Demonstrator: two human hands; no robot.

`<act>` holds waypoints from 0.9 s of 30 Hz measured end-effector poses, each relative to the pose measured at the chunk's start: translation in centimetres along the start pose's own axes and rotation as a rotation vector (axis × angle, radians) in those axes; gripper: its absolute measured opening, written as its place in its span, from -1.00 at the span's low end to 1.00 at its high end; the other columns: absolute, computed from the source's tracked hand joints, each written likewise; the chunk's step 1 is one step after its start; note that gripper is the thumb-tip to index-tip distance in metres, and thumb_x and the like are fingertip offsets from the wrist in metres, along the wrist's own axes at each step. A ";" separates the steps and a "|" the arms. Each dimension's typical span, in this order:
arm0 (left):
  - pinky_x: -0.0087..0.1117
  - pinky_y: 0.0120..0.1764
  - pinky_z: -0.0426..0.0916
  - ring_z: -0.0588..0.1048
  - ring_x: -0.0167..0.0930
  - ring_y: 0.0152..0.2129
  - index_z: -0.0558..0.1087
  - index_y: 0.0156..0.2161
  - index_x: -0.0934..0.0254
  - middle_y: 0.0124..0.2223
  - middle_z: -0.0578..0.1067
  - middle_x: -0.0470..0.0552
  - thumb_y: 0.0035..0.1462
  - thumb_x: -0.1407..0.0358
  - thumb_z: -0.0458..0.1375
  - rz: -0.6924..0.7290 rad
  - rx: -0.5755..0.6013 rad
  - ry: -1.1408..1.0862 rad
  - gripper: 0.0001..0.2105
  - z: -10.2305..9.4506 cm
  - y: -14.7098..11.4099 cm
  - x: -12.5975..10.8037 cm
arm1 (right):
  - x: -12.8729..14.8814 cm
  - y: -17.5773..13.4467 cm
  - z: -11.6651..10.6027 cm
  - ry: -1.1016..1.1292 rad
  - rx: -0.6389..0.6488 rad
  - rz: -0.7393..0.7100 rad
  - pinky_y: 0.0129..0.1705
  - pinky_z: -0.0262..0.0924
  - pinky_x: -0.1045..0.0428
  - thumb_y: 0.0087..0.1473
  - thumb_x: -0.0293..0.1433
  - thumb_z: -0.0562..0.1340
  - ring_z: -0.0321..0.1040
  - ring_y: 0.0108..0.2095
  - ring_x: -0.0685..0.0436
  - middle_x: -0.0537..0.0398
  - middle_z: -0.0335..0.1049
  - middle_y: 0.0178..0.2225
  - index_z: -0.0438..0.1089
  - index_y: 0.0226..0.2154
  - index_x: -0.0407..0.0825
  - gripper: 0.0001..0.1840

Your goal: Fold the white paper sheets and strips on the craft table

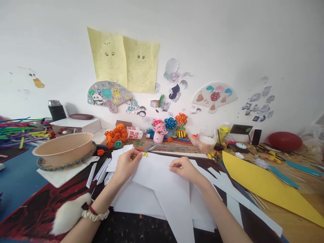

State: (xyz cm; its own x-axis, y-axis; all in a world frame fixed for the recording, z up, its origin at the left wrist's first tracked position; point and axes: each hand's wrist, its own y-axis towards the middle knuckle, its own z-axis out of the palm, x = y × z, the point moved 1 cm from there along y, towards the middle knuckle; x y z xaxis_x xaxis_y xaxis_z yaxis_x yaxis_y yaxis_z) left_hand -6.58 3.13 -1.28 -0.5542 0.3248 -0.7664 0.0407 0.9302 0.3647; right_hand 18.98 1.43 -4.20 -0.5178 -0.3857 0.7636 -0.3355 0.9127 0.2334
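A white sheet of paper (159, 173) spans the space between my hands above other white sheets (136, 199). My left hand (128, 164) is closed, its thumb and fingertips pinching the sheet near its upper left. At the right part of the sheet my right hand (184, 169) is closed in a similar pinch. Its curled fingers partly hide the paper's edge. Folded white paper strips (102, 170) lie left of my left hand. Small yellow pieces (145, 154) sit just beyond its fingertips.
Cut white paper strips (235, 192) and a large yellow sheet (268, 189) lie to the right. A beige basin (64, 145) stands at the left. Along the wall are orange craft flowers (117, 135), a pink flower pot (158, 137) and a plastic tub (206, 143). White fluff (69, 214) lies near my left forearm.
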 end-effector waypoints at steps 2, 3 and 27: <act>-0.40 -0.42 0.22 0.43 -0.35 -0.50 0.39 -0.47 0.24 -0.48 0.49 -0.05 0.03 0.07 0.05 0.008 -0.012 0.029 -0.73 0.0 -0.1 -0.3 | 0.0 0.0 0.0 -0.007 -0.001 -0.001 -0.35 0.24 0.04 0.00 -0.32 0.23 0.35 -0.42 -0.10 0.07 0.47 -0.50 0.49 -0.54 -0.07 -0.79; -0.39 -0.42 0.21 0.42 -0.35 -0.51 0.39 -0.46 0.23 -0.48 0.49 -0.05 0.03 0.08 0.05 0.013 -0.013 0.051 -0.74 0.0 -0.2 -0.4 | 0.0 0.0 -0.1 -0.010 -0.001 -0.002 -0.35 0.24 0.04 0.00 -0.32 0.23 0.35 -0.42 -0.11 0.07 0.47 -0.50 0.49 -0.54 -0.07 -0.79; -0.11 -0.02 0.12 0.42 -0.28 -0.30 0.40 -0.31 0.25 -0.33 0.51 0.03 0.23 0.34 -0.01 0.657 0.157 0.647 -0.84 2.5 -2.7 -2.4 | 1.0 -0.2 0.5 0.003 0.032 -0.032 -0.31 0.28 0.03 0.03 -0.34 0.23 0.42 -0.40 -0.12 0.07 0.54 -0.41 0.55 -0.41 -0.03 -0.82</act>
State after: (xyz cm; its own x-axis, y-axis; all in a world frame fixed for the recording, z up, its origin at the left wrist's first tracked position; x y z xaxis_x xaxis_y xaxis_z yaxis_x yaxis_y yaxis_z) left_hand -3.24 0.23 -1.76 -0.7335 0.6791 0.0291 0.5957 0.6216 0.5087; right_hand 18.17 0.75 -3.74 -0.5040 -0.4139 0.7581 -0.3767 0.8952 0.2383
